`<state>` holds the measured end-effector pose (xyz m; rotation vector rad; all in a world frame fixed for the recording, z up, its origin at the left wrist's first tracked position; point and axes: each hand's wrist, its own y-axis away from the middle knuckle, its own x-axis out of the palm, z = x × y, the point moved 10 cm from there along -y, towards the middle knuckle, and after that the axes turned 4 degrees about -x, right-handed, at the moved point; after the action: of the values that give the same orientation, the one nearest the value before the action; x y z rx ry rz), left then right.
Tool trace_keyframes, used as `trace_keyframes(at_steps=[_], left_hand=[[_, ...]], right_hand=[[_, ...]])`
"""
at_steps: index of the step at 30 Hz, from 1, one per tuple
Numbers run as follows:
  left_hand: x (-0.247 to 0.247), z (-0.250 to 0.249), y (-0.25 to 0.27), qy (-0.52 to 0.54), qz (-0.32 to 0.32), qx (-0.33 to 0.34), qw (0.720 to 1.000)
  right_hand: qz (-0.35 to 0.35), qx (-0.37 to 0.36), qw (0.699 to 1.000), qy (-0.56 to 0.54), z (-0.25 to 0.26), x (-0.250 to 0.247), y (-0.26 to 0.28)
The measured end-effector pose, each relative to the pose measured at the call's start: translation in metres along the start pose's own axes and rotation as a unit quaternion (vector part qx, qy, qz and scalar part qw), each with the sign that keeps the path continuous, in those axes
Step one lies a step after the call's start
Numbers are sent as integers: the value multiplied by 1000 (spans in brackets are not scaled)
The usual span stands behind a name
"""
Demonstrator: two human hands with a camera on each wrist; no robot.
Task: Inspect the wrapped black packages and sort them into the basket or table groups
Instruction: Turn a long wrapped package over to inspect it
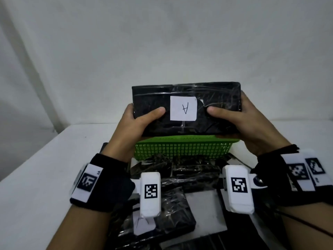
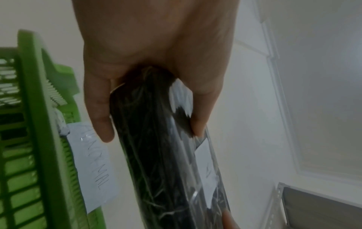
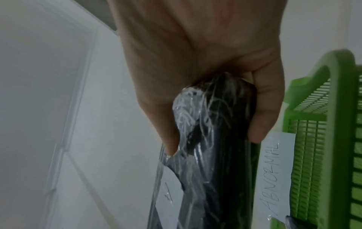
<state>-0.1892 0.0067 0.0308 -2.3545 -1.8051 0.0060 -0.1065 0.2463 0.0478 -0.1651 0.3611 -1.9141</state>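
Observation:
I hold a flat black package [image 1: 187,98] wrapped in clear film, raised above the green basket [image 1: 182,148]. Its white label [image 1: 183,108] reads "A" upside down and faces me. My left hand [image 1: 138,121] grips the package's left end, thumb on the front face. My right hand [image 1: 239,121] grips the right end the same way. The left wrist view shows the package [image 2: 156,155] edge-on between thumb and fingers of the left hand [image 2: 149,62]. The right wrist view shows the package [image 3: 211,155] held by the right hand [image 3: 195,62] beside the basket [image 3: 323,139].
A paper tag reading "ABNORMAL" [image 3: 274,178] is taped to the basket's side. Several more wrapped black packages [image 1: 171,210] lie piled on the white table [image 1: 36,168] between basket and me. A white wall stands close behind the table.

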Motion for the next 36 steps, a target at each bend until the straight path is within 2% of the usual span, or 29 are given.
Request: trace_keyframes(at_steps=[4, 9, 17, 24, 28, 31, 33, 36], left_hand=[[-12, -13, 7, -5, -1, 14, 1000], [-11, -20, 16, -6, 46, -4, 999], [-5, -28, 22, -30, 37, 23, 999], [-11, -35, 20, -44, -7, 89, 995], [-15, -37, 22, -145, 33, 101, 984], [-13, -33, 24, -122, 64, 60, 989], [-7, -32, 24, -86, 68, 38, 993], [0, -29, 24, -72, 65, 39, 995]], right_hand=[[-13, -24, 1000, -7, 6, 12, 1], [-16, -35, 999, -12, 14, 15, 7], [-51, -47, 997, -22, 20, 10, 22], [-68, -88, 994, -2, 20, 5, 15], [-50, -148, 987, 38, 30, 3, 18], [-26, -178, 979, 93, 42, 3, 20], [-23, -166, 981, 98, 41, -1, 20], [-11, -88, 996, -10, 31, -2, 17]])
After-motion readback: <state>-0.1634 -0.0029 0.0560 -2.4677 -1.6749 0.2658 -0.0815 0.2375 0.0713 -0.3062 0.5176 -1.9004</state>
